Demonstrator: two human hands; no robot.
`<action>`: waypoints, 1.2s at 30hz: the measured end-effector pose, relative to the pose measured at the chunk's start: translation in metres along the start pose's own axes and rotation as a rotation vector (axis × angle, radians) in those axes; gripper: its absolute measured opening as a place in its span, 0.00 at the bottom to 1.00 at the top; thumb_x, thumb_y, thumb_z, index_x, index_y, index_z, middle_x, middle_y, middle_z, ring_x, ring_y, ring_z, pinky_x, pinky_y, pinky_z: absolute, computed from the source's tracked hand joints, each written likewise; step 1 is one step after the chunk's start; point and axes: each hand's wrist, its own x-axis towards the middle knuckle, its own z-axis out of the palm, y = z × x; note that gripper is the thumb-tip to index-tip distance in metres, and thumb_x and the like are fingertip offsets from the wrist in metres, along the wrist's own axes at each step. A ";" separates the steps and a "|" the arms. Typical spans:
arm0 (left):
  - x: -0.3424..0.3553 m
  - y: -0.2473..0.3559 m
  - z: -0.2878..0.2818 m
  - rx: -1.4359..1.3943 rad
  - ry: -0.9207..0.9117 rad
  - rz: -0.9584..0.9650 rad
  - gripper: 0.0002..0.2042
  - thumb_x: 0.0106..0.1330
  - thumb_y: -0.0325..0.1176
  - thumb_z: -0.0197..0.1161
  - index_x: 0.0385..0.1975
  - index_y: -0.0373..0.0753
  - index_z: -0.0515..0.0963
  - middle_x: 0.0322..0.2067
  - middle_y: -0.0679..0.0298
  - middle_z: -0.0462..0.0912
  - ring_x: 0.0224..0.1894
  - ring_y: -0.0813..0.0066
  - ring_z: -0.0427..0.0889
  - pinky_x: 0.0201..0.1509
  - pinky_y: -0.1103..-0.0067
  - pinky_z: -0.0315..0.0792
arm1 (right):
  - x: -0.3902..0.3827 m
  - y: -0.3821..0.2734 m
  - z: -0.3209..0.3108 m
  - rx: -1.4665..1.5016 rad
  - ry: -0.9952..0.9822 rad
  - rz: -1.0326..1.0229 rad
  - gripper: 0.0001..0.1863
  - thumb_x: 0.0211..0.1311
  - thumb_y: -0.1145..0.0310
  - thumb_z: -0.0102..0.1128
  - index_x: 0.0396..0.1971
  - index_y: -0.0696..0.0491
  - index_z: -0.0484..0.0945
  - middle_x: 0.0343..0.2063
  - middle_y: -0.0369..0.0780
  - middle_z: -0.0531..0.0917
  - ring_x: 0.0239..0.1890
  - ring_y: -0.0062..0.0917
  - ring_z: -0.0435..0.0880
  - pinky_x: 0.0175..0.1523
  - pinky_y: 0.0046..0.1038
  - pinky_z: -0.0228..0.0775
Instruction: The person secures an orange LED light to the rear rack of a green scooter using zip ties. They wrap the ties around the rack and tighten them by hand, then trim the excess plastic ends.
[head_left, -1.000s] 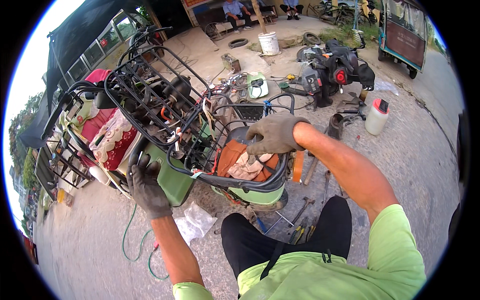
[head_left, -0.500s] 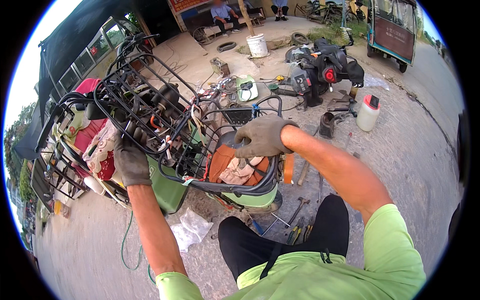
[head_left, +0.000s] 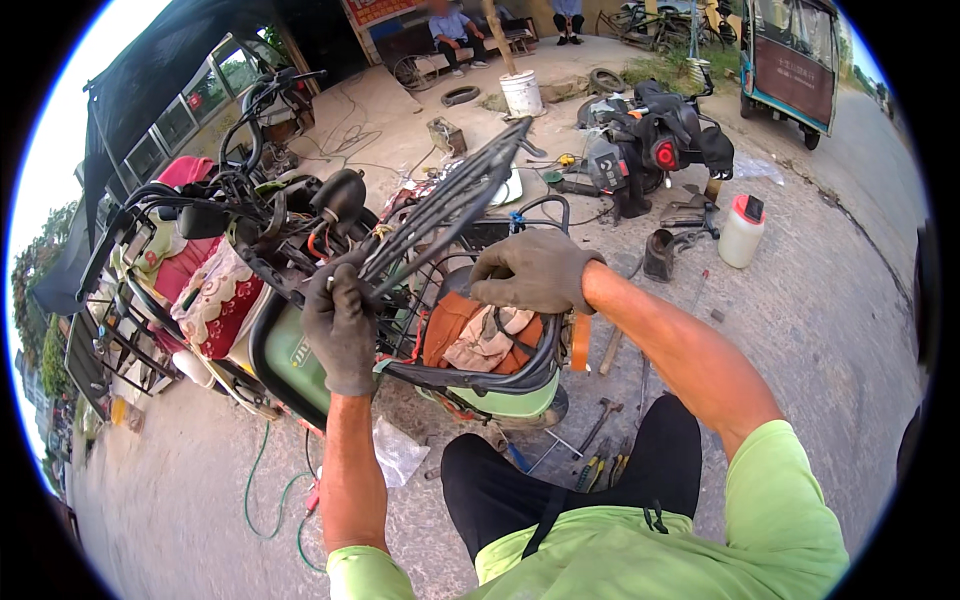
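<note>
My left hand [head_left: 340, 320], in a dark work glove, grips the end of a black wire rack [head_left: 440, 210], held up at a tilt over a green electric scooter [head_left: 290, 355]. My right hand [head_left: 520, 272], gloved too, is over the scooter's rear basket [head_left: 555, 350] with fingers loosely bent and apart; whether it touches is unclear. Orange and pale cloths [head_left: 470, 340] lie in that basket. Exposed black parts and wiring [head_left: 300, 240] fill the scooter's front, beside a red patterned seat cover [head_left: 230, 310].
A dark scooter [head_left: 650, 150], a white jug [head_left: 740, 230] and scattered tools [head_left: 600, 420] are at right and below. Behind are a potted pole [head_left: 522, 95], tyres [head_left: 460, 96], cables and seated people [head_left: 455, 35]. A three-wheeler [head_left: 785, 70] stands at upper right, a clear bag [head_left: 400, 450] below left.
The wire rack has swung up and rightward in my left hand, uncovering more wiring. My left hand has moved right from beside the seat cover. My right hand stays over the rear basket.
</note>
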 end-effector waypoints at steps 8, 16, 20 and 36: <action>-0.031 -0.016 0.010 0.115 0.014 0.000 0.18 0.78 0.46 0.58 0.47 0.34 0.81 0.18 0.74 0.73 0.19 0.88 0.66 0.23 0.87 0.57 | -0.006 0.010 0.005 0.169 0.010 -0.087 0.24 0.66 0.48 0.61 0.49 0.54 0.84 0.37 0.42 0.88 0.41 0.29 0.87 0.49 0.31 0.76; -0.036 -0.013 0.007 0.199 0.007 -0.020 0.15 0.79 0.40 0.57 0.47 0.32 0.81 0.20 0.72 0.74 0.22 0.86 0.71 0.26 0.85 0.64 | -0.012 0.004 0.006 0.194 0.060 -0.064 0.23 0.64 0.46 0.61 0.47 0.48 0.86 0.38 0.41 0.89 0.41 0.33 0.88 0.51 0.33 0.78; -0.037 -0.014 0.010 0.342 0.044 0.027 0.11 0.76 0.34 0.58 0.46 0.34 0.83 0.21 0.65 0.78 0.23 0.82 0.76 0.29 0.79 0.71 | -0.013 0.007 0.007 0.192 0.075 -0.076 0.22 0.64 0.47 0.62 0.46 0.50 0.86 0.36 0.42 0.89 0.40 0.33 0.88 0.49 0.33 0.79; -0.041 -0.010 0.011 0.516 0.065 0.127 0.10 0.75 0.35 0.59 0.46 0.37 0.82 0.25 0.59 0.82 0.25 0.76 0.79 0.32 0.76 0.74 | -0.015 0.000 0.006 0.179 0.077 -0.080 0.22 0.66 0.47 0.63 0.47 0.49 0.86 0.37 0.40 0.89 0.40 0.30 0.89 0.50 0.31 0.79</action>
